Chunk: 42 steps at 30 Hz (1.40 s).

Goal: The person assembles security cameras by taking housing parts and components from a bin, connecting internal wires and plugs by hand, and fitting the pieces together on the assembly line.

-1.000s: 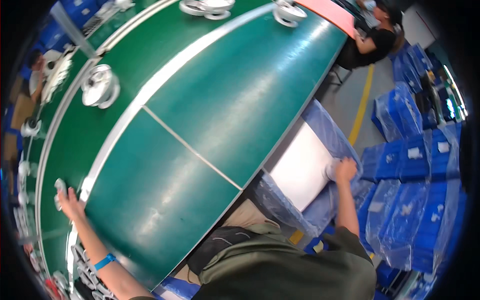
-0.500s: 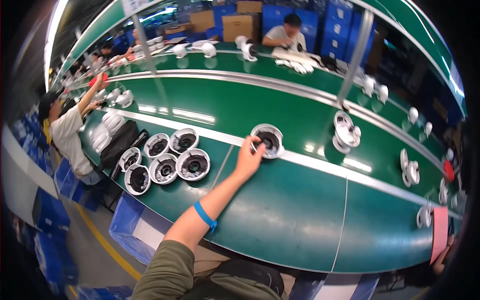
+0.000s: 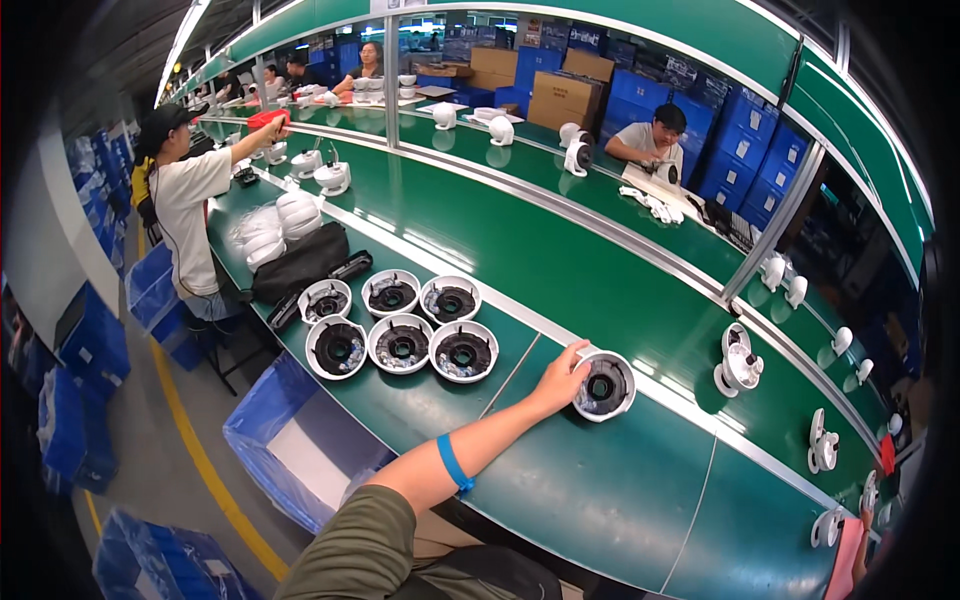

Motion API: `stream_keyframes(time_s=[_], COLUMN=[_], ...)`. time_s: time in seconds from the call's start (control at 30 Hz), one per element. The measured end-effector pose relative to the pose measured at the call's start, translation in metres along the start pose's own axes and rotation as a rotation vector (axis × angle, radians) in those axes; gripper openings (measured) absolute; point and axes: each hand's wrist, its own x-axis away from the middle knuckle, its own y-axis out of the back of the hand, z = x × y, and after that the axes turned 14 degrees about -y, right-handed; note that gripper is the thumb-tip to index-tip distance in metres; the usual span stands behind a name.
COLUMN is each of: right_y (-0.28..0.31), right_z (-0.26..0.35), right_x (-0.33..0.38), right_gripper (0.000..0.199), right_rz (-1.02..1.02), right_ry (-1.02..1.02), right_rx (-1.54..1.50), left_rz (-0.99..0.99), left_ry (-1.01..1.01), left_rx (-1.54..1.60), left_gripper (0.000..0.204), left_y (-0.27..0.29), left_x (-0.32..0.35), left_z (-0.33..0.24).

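Observation:
My left hand (image 3: 560, 384) has its fingers closed on the left rim of a round white housing (image 3: 629, 386) with a black ring-shaped insert. The housing is tilted with its open side up, at the near side of the pale rail between bench and belt. Left of it on the green bench stand several similar white housings (image 3: 463, 352) in two rows, with black inserts and some clear film inside. A blue band (image 3: 452, 463) circles my left forearm. My right hand does not show.
The belt (image 3: 480, 255) beyond the rail carries white camera-like assemblies (image 3: 738, 368). A black bag (image 3: 300, 263) and wrapped white parts (image 3: 265, 232) lie at the bench's left end. A lined blue bin (image 3: 270, 425) stands below. Co-workers (image 3: 190, 190) sit along the line.
My left hand has brought the housing from over the pale rail toward me onto the bench side. The view has shifted, so the scene sits further right in the picture.

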Motion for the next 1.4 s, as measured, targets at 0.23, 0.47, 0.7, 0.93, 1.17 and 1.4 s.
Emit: stream_keyframes(time_s=[0.23,0.47,0.7,0.93,1.17,1.4], right_y=[-0.119,-0.29,-0.407,-0.456,-0.507,-0.524], right_z=[0.202,0.387,0.436,0.458,0.466,0.476], right_x=[-0.015,-0.028,-0.072,-0.079,-0.105,-0.098], right_gripper=[0.04,0.021,0.027,0.043,0.031,0.02], right_rz=[-0.02,0.311,0.342,0.801,0.662,1.093], right_ry=[0.574,0.873,0.827,0.808,1.04,0.621], right_rx=[0.086,0.014,0.034,-0.381,-0.332,-0.312], left_rz=[0.129,-0.169,-0.05,-0.035,-0.048,-0.045], left_ry=[0.112,0.176,0.516,0.526,0.523,0.42], left_rx=[0.043,0.451,0.881,0.89,0.957,1.08], left_gripper=[0.034,0.037,0.048,0.057,0.063,0.068], left_y=[0.016,0.005,-0.026,-0.033,-0.036,-0.028], left_x=[0.009,-0.008,-0.041,-0.058,-0.071,-0.081], left_z=[-0.023,0.003,0.052,0.087,0.101,0.118])
